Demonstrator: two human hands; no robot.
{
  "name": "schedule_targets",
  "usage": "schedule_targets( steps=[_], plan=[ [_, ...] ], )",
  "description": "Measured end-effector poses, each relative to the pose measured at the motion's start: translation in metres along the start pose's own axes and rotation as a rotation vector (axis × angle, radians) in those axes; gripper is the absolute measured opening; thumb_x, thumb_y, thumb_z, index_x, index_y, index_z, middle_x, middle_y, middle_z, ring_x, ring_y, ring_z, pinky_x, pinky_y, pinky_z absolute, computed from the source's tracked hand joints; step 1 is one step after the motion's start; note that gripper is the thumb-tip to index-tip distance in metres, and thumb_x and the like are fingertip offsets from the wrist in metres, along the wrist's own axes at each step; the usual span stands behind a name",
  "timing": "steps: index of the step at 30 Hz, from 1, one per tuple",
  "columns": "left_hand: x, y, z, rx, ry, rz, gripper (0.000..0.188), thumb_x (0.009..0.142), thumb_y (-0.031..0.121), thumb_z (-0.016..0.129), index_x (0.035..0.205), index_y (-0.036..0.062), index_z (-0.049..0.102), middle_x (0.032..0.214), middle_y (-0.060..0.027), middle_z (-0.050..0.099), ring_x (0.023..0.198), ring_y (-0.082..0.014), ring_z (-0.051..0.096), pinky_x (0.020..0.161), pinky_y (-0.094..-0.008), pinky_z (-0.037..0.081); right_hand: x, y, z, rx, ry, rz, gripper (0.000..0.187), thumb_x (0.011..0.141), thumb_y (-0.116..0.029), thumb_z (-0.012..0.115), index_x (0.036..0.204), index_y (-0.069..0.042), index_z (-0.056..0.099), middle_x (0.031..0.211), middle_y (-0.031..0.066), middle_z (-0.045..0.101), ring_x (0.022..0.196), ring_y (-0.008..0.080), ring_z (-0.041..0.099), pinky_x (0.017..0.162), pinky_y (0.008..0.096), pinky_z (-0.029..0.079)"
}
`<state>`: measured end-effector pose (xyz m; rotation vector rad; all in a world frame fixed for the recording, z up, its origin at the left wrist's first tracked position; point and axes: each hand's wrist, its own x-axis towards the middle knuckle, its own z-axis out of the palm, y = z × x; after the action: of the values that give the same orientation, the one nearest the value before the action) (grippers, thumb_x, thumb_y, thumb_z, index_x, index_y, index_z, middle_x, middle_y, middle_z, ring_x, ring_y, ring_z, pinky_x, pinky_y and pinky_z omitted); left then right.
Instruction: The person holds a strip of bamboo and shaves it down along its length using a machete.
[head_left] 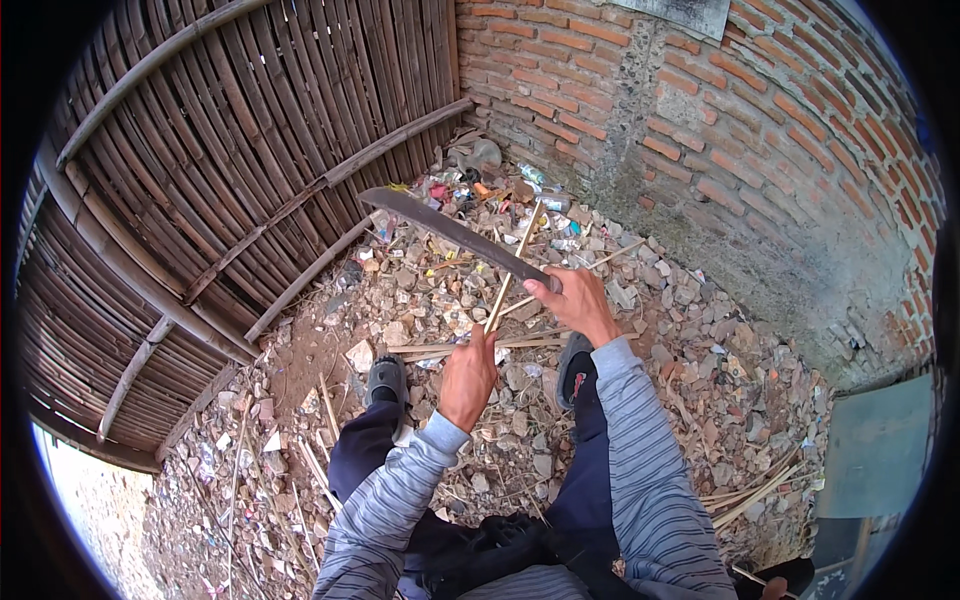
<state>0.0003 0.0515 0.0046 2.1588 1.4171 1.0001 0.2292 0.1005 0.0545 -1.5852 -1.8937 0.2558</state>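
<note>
My right hand [580, 303] is closed round the handle of a machete [430, 222]. Its long dark blade slants up and to the left, with the broad tip at the far left end. In my left hand [468, 383] is the near end of a narrow pale bamboo strip [530, 230], which points away from me. The blade crosses this strip a little beyond my left hand; whether it touches cannot be told. Several more bamboo strips [430, 350] lie crosswise on the ground between my feet, and another strip [618, 252] sticks out past my right hand.
Rubble [700, 400] covers the ground, with litter [540, 180] in the far corner. A bamboo slat wall [250, 150] stands left, a brick wall [690, 130] ahead and right. Split strips [765, 492] lie at the right near a greenish panel [875, 445]. My shoes [387, 378] flank the work.
</note>
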Motion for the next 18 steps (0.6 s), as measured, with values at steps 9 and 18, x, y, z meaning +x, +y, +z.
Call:
schedule_targets(
  steps=[9, 18],
  plan=[
    [-0.003, -0.004, 0.005, 0.079, -0.026, 0.012, 0.032, 0.110, 0.020, 0.055, 0.119, -0.0104, 0.052, 0.059, -0.0295, 0.058, 0.054, -0.0483, 0.062, 0.047, -0.0558, 0.046, 0.003, 0.029, -0.014, 0.109, 0.102, 0.191, 0.070, 0.095, -0.074, 0.060, 0.105, -0.008, 0.083, 0.059, 0.0037, 0.058, 0.055, 0.0238, 0.059, 0.056, 0.0439, 0.045],
    [-0.009, 0.002, 0.004, 0.087, -0.017, -0.016, 0.025, 0.111, 0.024, 0.053, 0.103, 0.0014, 0.048, 0.060, -0.0268, 0.060, 0.055, -0.0491, 0.063, 0.046, -0.0583, 0.047, 0.006, 0.013, -0.019, 0.019, -0.042, 0.037, 0.072, 0.092, -0.076, 0.062, 0.099, -0.007, 0.082, 0.057, 0.0104, 0.060, 0.058, 0.0303, 0.066, 0.058, 0.0460, 0.049]
  ],
)
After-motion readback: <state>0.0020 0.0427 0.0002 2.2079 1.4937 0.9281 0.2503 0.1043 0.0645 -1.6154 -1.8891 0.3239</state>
